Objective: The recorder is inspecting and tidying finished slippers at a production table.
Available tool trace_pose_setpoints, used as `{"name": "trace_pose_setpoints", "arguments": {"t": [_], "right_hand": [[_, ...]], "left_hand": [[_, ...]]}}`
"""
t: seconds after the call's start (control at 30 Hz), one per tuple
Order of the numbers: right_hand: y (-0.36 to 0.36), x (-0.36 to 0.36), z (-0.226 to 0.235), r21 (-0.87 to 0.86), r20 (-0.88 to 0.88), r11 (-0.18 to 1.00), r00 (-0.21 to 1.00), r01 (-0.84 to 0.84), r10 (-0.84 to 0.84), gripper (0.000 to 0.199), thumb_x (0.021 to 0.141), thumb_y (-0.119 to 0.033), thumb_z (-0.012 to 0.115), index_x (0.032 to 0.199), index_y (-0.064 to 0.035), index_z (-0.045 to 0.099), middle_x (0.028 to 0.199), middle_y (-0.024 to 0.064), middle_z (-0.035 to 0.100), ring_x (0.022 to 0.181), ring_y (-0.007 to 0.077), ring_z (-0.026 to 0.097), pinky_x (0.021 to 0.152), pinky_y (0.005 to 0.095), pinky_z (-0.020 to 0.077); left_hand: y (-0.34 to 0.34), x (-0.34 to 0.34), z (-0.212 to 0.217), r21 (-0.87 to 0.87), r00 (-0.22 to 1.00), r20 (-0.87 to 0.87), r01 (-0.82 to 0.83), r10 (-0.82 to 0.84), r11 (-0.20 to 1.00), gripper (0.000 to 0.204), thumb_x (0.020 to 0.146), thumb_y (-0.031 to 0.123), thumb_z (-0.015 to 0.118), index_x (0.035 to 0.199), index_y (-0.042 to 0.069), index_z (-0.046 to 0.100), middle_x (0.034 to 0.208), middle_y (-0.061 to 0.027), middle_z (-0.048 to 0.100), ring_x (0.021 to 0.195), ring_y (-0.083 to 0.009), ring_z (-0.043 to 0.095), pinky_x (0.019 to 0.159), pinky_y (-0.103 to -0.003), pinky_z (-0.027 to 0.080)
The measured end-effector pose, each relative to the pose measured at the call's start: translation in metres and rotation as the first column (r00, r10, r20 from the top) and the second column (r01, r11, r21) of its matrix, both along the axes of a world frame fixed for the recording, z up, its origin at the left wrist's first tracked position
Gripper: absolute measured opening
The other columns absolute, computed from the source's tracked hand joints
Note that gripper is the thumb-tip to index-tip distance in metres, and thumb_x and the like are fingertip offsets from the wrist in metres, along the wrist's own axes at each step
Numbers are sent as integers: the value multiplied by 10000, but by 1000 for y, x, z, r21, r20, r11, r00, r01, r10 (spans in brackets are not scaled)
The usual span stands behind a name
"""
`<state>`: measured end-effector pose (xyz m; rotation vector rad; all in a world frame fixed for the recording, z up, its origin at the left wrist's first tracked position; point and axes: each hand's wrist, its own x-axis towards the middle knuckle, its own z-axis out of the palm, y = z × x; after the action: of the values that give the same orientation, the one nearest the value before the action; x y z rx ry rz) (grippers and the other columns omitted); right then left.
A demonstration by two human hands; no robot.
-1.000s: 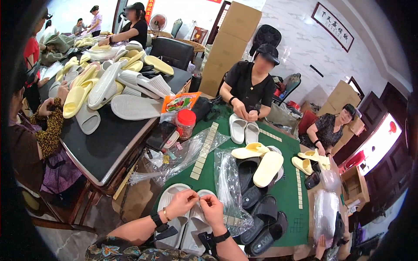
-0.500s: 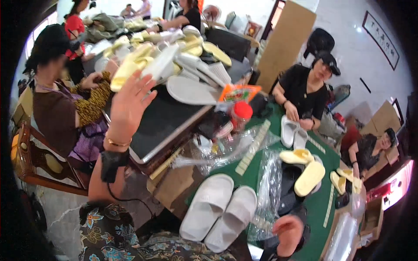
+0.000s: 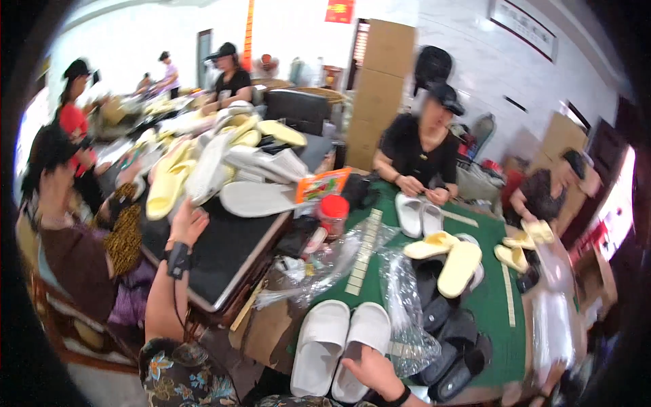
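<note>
Yellow and white slippers (image 3: pixel 209 169) heaped left of the jar (image 3: pixel 333 216): my left hand (image 3: pixel 188 224) is open beside them (right hand (image 3: pixel 375 373): grip unclear); one careless tug could topple them.

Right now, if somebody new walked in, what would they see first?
Probably the big heap of yellow and pale slippers on the black table at upper left. Next, the red-lidded jar near the middle. Then the pair of white slippers low down in front, at the near edge of the green tabletop.
</note>
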<state>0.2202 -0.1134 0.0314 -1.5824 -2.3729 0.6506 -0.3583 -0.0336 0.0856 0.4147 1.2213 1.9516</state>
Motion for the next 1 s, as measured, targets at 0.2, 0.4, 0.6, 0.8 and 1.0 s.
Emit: {"name": "trace_pose_setpoints", "arguments": {"t": [0.2,0.4,0.6,0.8,1.0], "right_hand": [[9,-13,3,-100,41,994,998,53,-49,664,815,-590,590,959,58,611,755,257,657,719,424,660,640,486,538],[2,-22,0,-34,-18,999,999,31,-32,640,818,-577,592,881,60,619,724,251,650,664,415,655,603,482,537],[9,-30,-23,-51,-48,997,997,63,-66,496,855,-444,575,845,50,620,712,244,648,678,425,651,631,499,533],[9,-16,3,-20,-255,985,951,174,-173,367,849,-312,582,851,55,599,702,266,625,692,444,632,627,518,500],[17,80,91,202,-647,909,747,364,-155,272,822,-70,572,1067,33,627,949,193,686,901,254,679,763,345,502]], "left_hand": [[45,-47,-18,76,967,253,-25,5,997,627,896,415,624,1281,-35,419,1180,-182,550,1071,-310,564,894,-373,500],[55,-24,7,226,999,39,4,-13,974,249,940,186,604,1136,43,550,1027,-67,620,898,-193,609,781,-307,531],[11,71,95,363,975,-216,125,-47,923,220,954,168,585,1141,54,563,1077,-47,632,946,-149,604,789,-300,517],[-33,175,164,450,926,-368,253,-80,857,223,987,153,519,1166,24,550,1088,-74,648,939,-155,635,765,-293,533],[-70,223,187,511,896,-420,365,-145,779,305,1001,126,457,1280,4,458,1160,-106,612,1020,-190,631,764,-309,576]]}}
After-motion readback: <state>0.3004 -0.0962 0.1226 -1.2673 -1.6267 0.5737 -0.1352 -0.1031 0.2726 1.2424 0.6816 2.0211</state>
